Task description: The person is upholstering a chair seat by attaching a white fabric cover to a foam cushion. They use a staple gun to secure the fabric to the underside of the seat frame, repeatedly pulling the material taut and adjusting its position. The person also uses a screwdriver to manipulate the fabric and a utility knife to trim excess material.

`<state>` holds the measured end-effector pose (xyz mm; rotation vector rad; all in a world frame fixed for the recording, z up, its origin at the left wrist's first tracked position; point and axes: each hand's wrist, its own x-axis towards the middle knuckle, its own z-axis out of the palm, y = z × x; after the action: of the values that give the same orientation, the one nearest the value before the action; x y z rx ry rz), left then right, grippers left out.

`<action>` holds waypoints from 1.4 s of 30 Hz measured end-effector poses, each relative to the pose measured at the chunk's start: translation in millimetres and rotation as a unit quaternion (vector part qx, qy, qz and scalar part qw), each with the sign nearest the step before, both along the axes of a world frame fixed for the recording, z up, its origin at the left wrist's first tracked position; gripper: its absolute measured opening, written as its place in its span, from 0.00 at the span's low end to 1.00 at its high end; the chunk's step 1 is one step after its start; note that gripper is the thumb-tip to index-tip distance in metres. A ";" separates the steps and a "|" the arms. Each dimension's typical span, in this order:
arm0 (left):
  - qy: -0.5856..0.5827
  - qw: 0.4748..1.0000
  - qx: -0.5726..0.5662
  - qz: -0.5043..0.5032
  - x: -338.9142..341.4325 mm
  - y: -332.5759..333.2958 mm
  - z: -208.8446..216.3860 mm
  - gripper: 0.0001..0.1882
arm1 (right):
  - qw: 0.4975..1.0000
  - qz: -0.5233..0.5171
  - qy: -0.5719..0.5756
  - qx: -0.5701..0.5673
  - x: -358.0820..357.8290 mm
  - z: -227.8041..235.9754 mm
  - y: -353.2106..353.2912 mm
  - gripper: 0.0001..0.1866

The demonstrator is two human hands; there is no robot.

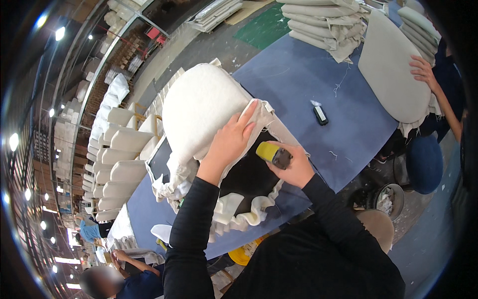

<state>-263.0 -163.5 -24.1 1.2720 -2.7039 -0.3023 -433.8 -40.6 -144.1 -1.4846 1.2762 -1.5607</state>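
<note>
A cream upholstered chair part (194, 104) lies on the blue table in front of me, with loose fabric bunched along its near-left edge. Its black inner face (241, 174) is turned toward me, and a frilled cream strip (256, 212) edges its near side. My left hand (230, 139) rests on the folded fabric edge, fingers stretched out and pressing it down. In my right hand (295, 169) is a yellow-and-black handheld tool (271, 153), held over the black face near the right edge. My palm hides part of the tool, so its exact kind is unclear.
The blue table (368, 104) carries a small black bottle (320, 114) and loose threads. Stacked cream covers (326, 25) stand at the back. On the right a co-worker's hand (423, 72) touches a beige panel (391, 70). Rows of cream chairs (122, 167) stand left.
</note>
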 end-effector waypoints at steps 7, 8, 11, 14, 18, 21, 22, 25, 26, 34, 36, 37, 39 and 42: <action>0.004 1.000 -0.031 -0.005 0.6 1.6 -2.1 0.39 | 0.996 -0.060 -0.009 -0.061 -26.1 37.8 -7.1 0.23; 0.000 1.000 -0.027 0.002 -0.5 2.6 -1.5 0.40 | 0.996 -0.053 -0.017 -0.067 -26.5 37.0 -12.9 0.24; -0.005 1.000 -0.024 0.011 -2.4 3.6 -0.5 0.41 | 0.995 -0.042 -0.030 -0.081 -26.6 30.5 -25.3 0.27; 0.001 1.000 -0.028 0.009 -1.3 5.1 -2.8 0.43 | 0.996 -0.043 -0.027 -0.078 -26.7 25.7 -30.0 0.27; -0.011 1.000 -0.013 0.018 -5.5 8.2 1.0 0.45 | 0.998 -0.030 -0.032 -0.049 -26.8 24.2 -27.0 0.27; -0.017 1.000 -0.008 0.023 -5.1 12.5 2.9 0.48 | 0.999 -0.016 -0.024 -0.031 -24.7 23.7 -23.4 0.27; -0.017 1.000 -0.009 0.023 -4.6 12.8 3.4 0.49 | 0.999 -0.014 -0.019 -0.032 -23.0 23.2 -23.1 0.27; -0.004 1.000 -0.017 0.007 -2.4 11.1 1.0 0.52 | 0.999 0.008 -0.034 -0.039 -16.0 25.2 -17.3 0.27; -0.003 1.000 0.004 0.001 -4.5 10.9 5.8 0.52 | 0.998 0.009 -0.029 -0.047 -15.0 26.9 -16.1 0.27; 0.070 0.922 0.326 0.198 43.8 -20.2 10.2 0.38 | 0.996 -0.064 -0.004 -0.058 -11.6 21.6 -9.0 0.23; 0.100 0.970 0.202 0.092 48.4 -5.3 -4.0 0.36 | 0.997 -0.030 -0.041 -0.065 -14.0 26.6 -14.7 0.23; 0.102 0.980 0.158 0.057 41.7 3.6 -3.3 0.34 | 0.997 -0.036 -0.037 -0.062 -13.4 22.7 -15.2 0.23; 0.086 0.992 0.095 0.015 33.9 18.3 2.5 0.32 | 0.996 -0.052 -0.015 -0.071 -13.5 22.4 -14.1 0.23; 0.024 0.999 0.036 0.003 28.4 31.2 7.6 0.32 | 0.997 -0.042 -0.021 -0.063 -9.7 29.5 -7.0 0.22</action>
<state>-234.6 -132.3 -16.5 1.2738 -2.6717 -0.4264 -443.5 -47.7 -114.6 -1.4835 1.2508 -1.7452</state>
